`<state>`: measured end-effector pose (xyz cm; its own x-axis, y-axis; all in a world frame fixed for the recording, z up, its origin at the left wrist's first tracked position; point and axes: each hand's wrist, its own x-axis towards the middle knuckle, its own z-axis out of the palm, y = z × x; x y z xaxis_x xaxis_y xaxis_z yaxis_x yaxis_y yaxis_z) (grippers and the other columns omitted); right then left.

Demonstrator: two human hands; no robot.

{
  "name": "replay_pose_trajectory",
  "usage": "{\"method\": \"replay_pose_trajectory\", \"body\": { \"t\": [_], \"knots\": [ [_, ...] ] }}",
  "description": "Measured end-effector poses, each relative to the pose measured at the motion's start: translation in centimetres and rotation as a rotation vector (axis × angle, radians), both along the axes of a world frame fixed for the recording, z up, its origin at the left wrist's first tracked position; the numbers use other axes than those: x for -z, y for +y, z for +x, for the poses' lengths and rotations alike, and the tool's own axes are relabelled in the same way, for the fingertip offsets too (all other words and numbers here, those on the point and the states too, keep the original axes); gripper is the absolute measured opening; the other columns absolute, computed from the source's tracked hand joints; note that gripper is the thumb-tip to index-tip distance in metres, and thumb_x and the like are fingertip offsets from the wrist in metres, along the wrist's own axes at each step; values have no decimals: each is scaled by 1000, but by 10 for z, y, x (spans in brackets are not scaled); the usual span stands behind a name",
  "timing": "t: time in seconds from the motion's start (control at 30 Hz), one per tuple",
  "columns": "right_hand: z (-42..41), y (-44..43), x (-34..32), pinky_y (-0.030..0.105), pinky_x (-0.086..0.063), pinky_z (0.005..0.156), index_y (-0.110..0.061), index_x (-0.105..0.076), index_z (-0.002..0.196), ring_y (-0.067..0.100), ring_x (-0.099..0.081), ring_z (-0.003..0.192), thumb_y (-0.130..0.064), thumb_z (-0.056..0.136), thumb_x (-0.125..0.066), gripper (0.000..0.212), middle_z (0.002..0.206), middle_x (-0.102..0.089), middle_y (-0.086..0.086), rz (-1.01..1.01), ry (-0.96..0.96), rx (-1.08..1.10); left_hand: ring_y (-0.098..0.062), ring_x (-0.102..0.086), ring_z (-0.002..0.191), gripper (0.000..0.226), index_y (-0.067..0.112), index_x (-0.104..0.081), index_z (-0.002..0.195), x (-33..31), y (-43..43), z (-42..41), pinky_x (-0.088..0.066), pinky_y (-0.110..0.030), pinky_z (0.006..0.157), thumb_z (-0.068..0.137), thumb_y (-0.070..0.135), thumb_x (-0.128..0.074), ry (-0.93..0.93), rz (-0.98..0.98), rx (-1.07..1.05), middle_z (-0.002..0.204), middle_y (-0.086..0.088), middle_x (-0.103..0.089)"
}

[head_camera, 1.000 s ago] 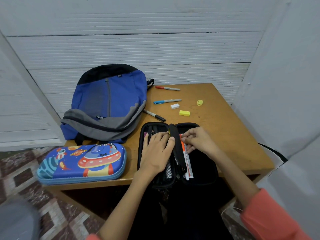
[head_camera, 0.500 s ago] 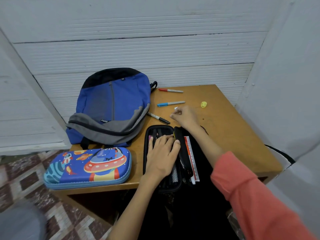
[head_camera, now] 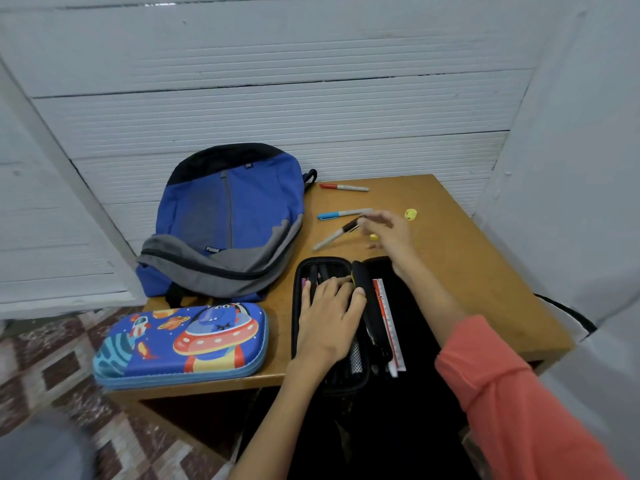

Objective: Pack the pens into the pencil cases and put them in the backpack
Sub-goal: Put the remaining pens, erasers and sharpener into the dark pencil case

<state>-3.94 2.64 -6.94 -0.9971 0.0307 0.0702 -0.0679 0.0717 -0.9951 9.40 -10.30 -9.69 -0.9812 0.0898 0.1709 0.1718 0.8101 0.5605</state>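
Black marker [head_camera: 331, 236] lies over the table [head_camera: 450, 271] just beyond my open black pencil case [head_camera: 295, 306], long axis diagonal, cap pointing away and right into my right hand [head_camera: 388, 233], whose blurred fingertips seem to pinch it for lifting; my left hand [head_camera: 327, 320] presses flat, fingers together, steadying the case

left hand [head_camera: 329, 317] flat, palm down, fingers straight; right hand [head_camera: 388, 230] extended forward, blurred, pinching black marker [head_camera: 332, 238].

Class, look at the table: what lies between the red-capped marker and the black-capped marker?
The blue-capped marker lies between the red-capped marker and the black-capped marker; the head view shows this.
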Motion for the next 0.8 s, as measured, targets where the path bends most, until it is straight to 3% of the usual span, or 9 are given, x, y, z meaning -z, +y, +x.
{"method": "replay_pose_trajectory", "body": {
  "t": [0.07,0.17,0.3,0.43,0.63,0.8],
  "knots": [
    [8,22,-13,27,-57,61,-16,-64,98,16,-68,85,-14,89,-66,10,100,-69,8,-239,25,29,2,-30,133,80,26,-57,125,0,0,0,3,-38,122,83,58,2,-3,3,2,135,16,-48],
    [16,53,-25,25,-57,60,-12,-63,102,15,-68,77,-13,89,-66,13,97,-69,8,-280,40,103,3,-29,133,80,26,-57,127,1,-1,-1,4,-37,122,83,59,1,-7,8,-2,135,16,-48],
    [33,79,-28,27,-60,65,-2,-66,109,13,-67,64,-11,86,-69,25,87,-70,8,-18,-108,31,5,-28,133,81,26,-55,131,1,-1,-1,5,-36,121,83,59,1,-6,8,-1,135,17,-47],
    [56,73,-21,21,-58,59,0,-68,99,14,-67,56,-7,84,-70,17,81,-71,14,253,-286,-205,5,-28,132,80,27,-55,131,1,0,0,4,-37,122,84,59,1,-4,6,0,134,17,-48],
    [66,56,-2,24,-58,56,-3,-67,92,16,-66,49,-3,84,-71,8,69,-68,17,425,-343,-263,4,-28,134,81,27,-53,133,1,0,0,3,-39,122,83,59,3,-11,-6,3,135,17,-47],
    [65,51,6,29,-59,54,-5,-65,85,19,-65,47,4,83,-69,10,54,-65,8,446,-311,-277,3,-30,133,78,27,-55,127,2,-1,0,1,-40,122,85,58,2,4,-9,5,132,17,-48]
  ]
}}
